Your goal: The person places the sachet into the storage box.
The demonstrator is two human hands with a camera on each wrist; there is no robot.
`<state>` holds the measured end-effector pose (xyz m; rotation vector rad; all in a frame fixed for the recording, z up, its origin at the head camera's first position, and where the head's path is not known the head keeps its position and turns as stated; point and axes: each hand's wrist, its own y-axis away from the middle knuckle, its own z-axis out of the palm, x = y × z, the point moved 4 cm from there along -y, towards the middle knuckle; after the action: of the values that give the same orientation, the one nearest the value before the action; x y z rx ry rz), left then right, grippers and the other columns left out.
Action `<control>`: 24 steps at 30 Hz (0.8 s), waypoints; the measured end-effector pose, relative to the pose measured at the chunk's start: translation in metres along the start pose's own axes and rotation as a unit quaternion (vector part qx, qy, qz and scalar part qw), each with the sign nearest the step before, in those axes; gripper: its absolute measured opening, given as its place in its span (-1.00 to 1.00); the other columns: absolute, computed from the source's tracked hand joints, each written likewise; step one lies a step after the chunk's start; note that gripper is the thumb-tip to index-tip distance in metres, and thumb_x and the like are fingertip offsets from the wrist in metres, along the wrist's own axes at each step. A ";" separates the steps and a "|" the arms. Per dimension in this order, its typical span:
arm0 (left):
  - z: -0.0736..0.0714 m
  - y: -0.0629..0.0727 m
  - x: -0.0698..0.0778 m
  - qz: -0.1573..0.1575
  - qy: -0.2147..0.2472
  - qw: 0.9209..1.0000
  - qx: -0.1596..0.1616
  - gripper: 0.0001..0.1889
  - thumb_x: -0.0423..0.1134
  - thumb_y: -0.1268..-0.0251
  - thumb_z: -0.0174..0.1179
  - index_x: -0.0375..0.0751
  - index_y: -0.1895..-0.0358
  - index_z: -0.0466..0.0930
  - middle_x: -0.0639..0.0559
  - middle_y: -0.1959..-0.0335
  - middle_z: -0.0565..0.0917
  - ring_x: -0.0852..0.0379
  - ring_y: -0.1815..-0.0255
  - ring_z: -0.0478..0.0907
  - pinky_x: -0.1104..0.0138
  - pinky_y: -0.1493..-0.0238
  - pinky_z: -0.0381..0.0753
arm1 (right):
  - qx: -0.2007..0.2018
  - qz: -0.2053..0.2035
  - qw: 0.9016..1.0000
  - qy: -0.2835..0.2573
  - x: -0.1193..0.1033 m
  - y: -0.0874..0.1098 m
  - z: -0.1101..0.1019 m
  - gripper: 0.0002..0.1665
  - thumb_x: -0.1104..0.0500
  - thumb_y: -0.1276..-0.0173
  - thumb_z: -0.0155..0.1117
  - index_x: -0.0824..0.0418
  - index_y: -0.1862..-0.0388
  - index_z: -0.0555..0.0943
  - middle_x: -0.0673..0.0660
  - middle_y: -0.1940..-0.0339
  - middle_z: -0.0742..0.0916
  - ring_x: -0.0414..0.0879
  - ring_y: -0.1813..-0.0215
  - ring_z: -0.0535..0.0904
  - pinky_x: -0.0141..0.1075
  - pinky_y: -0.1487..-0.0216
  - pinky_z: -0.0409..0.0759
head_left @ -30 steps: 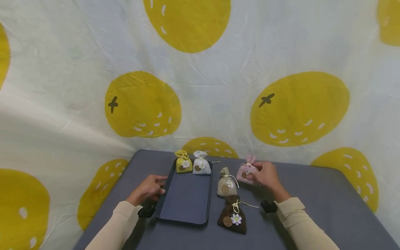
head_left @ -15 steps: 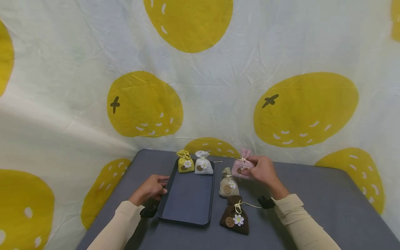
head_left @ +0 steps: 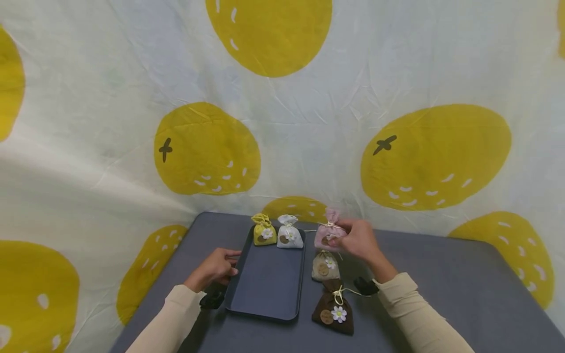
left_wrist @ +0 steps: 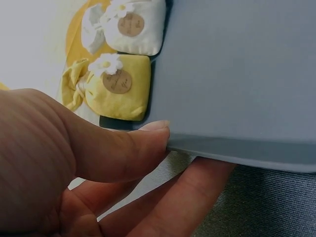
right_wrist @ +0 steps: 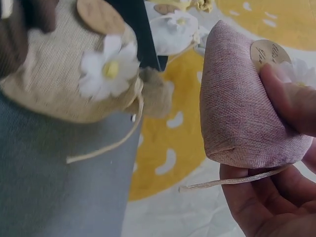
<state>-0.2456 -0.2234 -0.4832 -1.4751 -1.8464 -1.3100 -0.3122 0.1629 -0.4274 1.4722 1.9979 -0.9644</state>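
My right hand [head_left: 361, 241] grips a pink drawstring pouch [head_left: 327, 236], thumb on its front beside a white flower and round label, fingers behind. In the right wrist view the pink pouch [right_wrist: 242, 103] hangs beyond the beige pouch. My left hand [head_left: 216, 267] pinches the left rim of a dark grey tray [head_left: 265, 284]; in the left wrist view its thumb lies at the rim and its fingers reach underneath. A yellow pouch [head_left: 265, 236] and a white pouch [head_left: 290, 237] stand side by side at the tray's far end.
Right of the tray, a beige pouch [head_left: 324, 267] sits on the grey table [head_left: 423, 274], its top overlapped by the pink one in the head view. Nearer lies a dark brown pouch [head_left: 333, 314] with its cord trailing right. A fruit-print curtain [head_left: 309, 122] hangs behind the table.
My right hand has carried the pink pouch leftward and a little up, from right of the beige pouch to above and behind it. The left hand keeps its hold on the tray.
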 end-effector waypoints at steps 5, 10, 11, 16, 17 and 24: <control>0.001 -0.001 -0.002 0.005 0.002 1.000 -0.001 -0.30 -0.65 -0.28 0.25 -0.30 -0.51 0.42 -0.45 -0.34 0.59 -0.14 0.10 0.82 0.01 0.23 0.81 | 0.004 0.002 1.000 -0.019 -0.005 -0.001 0.012 -0.51 0.31 0.08 0.66 0.30 0.07 0.83 0.25 0.20 0.87 -0.03 0.26 0.72 -0.26 0.28 0.61; 0.000 -0.001 -0.004 0.007 -0.002 1.000 0.000 -0.30 -0.65 -0.27 0.25 -0.30 -0.51 0.42 -0.46 -0.34 0.58 -0.15 0.07 0.82 0.01 0.22 0.81 | 0.002 -0.010 0.999 -0.036 -0.011 -0.004 0.025 -0.53 0.34 0.12 0.67 0.31 0.11 0.84 0.25 0.25 0.87 -0.06 0.30 0.70 -0.29 0.30 0.60; 0.000 -0.001 -0.005 0.005 -0.002 1.000 0.001 -0.30 -0.66 -0.27 0.25 -0.31 -0.51 0.42 -0.46 -0.34 0.58 -0.14 0.08 0.82 0.01 0.22 0.81 | -0.001 -0.012 0.999 -0.038 -0.012 -0.004 0.028 -0.53 0.34 0.13 0.68 0.30 0.12 0.84 0.25 0.26 0.87 -0.06 0.31 0.69 -0.29 0.30 0.60; -0.001 -0.001 -0.006 0.007 -0.004 1.000 0.005 -0.31 -0.65 -0.28 0.24 -0.29 -0.50 0.44 -0.44 -0.33 0.60 -0.12 0.12 0.83 0.02 0.24 0.81 | -0.006 -0.009 0.999 -0.041 -0.020 -0.007 0.038 -0.52 0.32 0.14 0.68 0.26 0.12 0.85 0.22 0.24 0.88 -0.03 0.26 0.72 -0.25 0.25 0.63; -0.001 -0.001 -0.006 0.007 -0.003 1.000 0.005 -0.31 -0.64 -0.28 0.24 -0.28 -0.50 0.44 -0.43 -0.34 0.60 -0.12 0.12 0.83 0.02 0.24 0.80 | -0.007 -0.011 0.999 -0.042 -0.022 -0.008 0.040 -0.53 0.32 0.13 0.68 0.26 0.12 0.85 0.21 0.22 0.88 -0.01 0.24 0.73 -0.23 0.23 0.64; -0.001 -0.003 -0.005 0.009 0.006 1.000 0.000 -0.31 -0.64 -0.29 0.25 -0.30 -0.51 0.42 -0.42 -0.34 0.60 -0.14 0.09 0.83 0.01 0.22 0.81 | -0.011 -0.033 0.999 -0.040 -0.034 -0.016 0.050 -0.54 0.32 0.14 0.70 0.26 0.14 0.85 0.22 0.18 0.87 0.02 0.18 0.76 -0.21 0.18 0.67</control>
<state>-0.2469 -0.2266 -0.4881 -1.4767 -1.8207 -1.3087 -0.3183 0.1008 -0.4304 1.3423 2.0031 -1.0100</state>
